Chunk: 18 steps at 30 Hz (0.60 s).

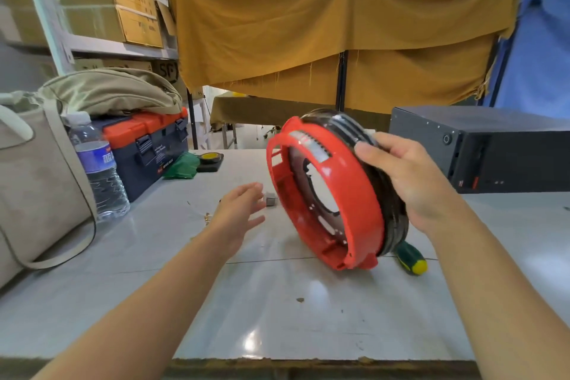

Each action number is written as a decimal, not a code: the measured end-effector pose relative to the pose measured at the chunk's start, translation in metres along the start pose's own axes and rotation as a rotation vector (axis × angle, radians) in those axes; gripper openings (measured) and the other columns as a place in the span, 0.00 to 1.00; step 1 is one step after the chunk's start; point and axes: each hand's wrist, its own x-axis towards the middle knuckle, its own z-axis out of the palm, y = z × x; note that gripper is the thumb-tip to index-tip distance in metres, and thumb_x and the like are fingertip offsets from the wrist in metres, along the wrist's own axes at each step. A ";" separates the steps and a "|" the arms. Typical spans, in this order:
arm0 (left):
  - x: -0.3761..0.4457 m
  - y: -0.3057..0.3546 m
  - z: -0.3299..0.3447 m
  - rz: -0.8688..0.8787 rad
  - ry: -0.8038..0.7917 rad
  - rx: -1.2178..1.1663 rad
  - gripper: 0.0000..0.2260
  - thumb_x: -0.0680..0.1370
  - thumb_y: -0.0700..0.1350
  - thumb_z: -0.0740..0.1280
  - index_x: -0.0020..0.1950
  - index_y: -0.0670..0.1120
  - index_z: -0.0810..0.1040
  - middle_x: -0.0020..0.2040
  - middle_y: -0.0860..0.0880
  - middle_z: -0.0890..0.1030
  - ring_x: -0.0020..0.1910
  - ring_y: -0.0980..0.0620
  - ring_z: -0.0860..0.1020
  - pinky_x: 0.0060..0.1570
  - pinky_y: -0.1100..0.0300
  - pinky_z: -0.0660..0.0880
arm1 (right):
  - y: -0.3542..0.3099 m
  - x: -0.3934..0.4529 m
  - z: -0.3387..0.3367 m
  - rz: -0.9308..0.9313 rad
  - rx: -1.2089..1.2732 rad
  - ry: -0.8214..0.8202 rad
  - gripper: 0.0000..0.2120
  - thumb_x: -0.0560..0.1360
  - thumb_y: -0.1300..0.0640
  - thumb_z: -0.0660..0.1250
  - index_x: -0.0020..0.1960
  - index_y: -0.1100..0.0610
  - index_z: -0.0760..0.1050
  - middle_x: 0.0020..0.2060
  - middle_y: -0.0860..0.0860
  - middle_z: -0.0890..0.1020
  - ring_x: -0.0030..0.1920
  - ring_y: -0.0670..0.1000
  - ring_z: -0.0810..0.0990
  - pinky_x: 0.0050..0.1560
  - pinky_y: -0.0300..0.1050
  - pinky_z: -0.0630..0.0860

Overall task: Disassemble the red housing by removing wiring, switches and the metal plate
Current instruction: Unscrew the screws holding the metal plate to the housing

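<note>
Right hand (410,182) grips red housing (345,194) tilted on edge on table (277,318); left hand (243,210) hovers w/ fingers spread, near small grey part (271,199).

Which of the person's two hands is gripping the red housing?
The right hand: its fingers and thumb curl over the upper rim of the red housing, holding it tilted on edge. The left hand hovers open over the table, touching nothing.
</note>
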 end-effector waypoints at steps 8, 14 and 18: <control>-0.011 0.020 -0.016 0.018 -0.164 0.075 0.27 0.77 0.64 0.55 0.63 0.45 0.75 0.56 0.43 0.80 0.54 0.45 0.79 0.52 0.49 0.77 | -0.014 -0.008 0.044 -0.128 -0.611 -0.319 0.07 0.75 0.51 0.68 0.39 0.50 0.79 0.33 0.45 0.80 0.35 0.41 0.76 0.34 0.32 0.68; -0.009 0.007 -0.030 -0.064 -0.143 0.185 0.29 0.74 0.67 0.57 0.51 0.44 0.82 0.50 0.43 0.83 0.51 0.45 0.78 0.55 0.50 0.75 | 0.005 -0.016 0.064 -0.051 -0.667 -0.554 0.12 0.72 0.48 0.72 0.39 0.57 0.77 0.35 0.53 0.78 0.34 0.44 0.70 0.36 0.39 0.66; -0.010 -0.006 -0.028 -0.069 -0.081 0.101 0.14 0.76 0.53 0.61 0.41 0.47 0.81 0.33 0.49 0.81 0.37 0.50 0.76 0.40 0.57 0.73 | 0.020 -0.021 0.071 0.029 -0.651 -0.611 0.09 0.72 0.50 0.73 0.36 0.49 0.76 0.32 0.44 0.76 0.33 0.40 0.71 0.37 0.34 0.67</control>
